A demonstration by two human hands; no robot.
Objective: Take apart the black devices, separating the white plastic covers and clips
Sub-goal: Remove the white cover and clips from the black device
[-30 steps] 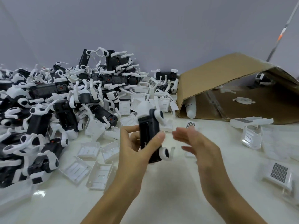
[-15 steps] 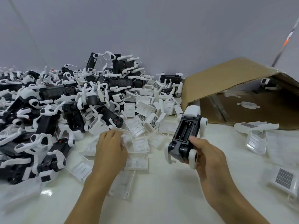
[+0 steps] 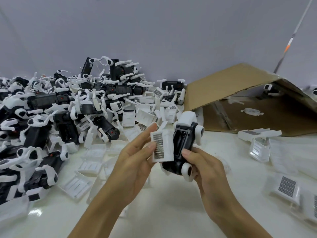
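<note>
My right hand (image 3: 205, 166) grips a black device (image 3: 181, 145) with white round clips and a white end cap, held upright above the table with its open black compartment facing me. My left hand (image 3: 135, 158) pinches a white plastic cover (image 3: 161, 147) with a dark grid patch, thumb on its face, held right against the left side of the device. Both hands hover over the white table (image 3: 171, 206) at the centre.
A big heap of black devices with white clips (image 3: 56, 114) fills the left, with loose white covers (image 3: 92, 157) spread in front of it. An open cardboard box (image 3: 240, 93) lies on its side at the back right. More covers (image 3: 288, 186) lie at the right.
My left hand came up from the loose covers holding a white cover and brought it beside the device. My right hand drew the device in toward the centre.
</note>
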